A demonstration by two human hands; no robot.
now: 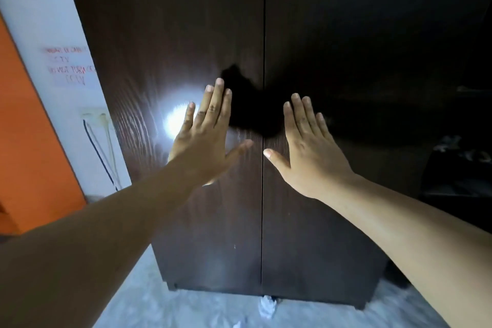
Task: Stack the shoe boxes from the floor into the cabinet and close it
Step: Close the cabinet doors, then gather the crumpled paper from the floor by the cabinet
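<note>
A tall dark brown wooden cabinet [186, 21] fills the view, both doors shut with a thin seam running down the middle. My left hand [205, 138] lies flat and open on the left door beside the seam, fingers spread upward. My right hand [308, 149] is spread flat on the right door [346, 34] at about the same height. Neither hand holds anything. No shoe boxes are in view. A bright glare of light reflects off the left door next to my left hand.
A white wall [40, 8] with red lettering, a socket [93, 114] and hanging cables stands left of the cabinet, with an orange surface [26, 141] beyond. A crumpled white paper [267, 306] lies on the pale floor at the cabinet's foot. Dark furniture sits at the right.
</note>
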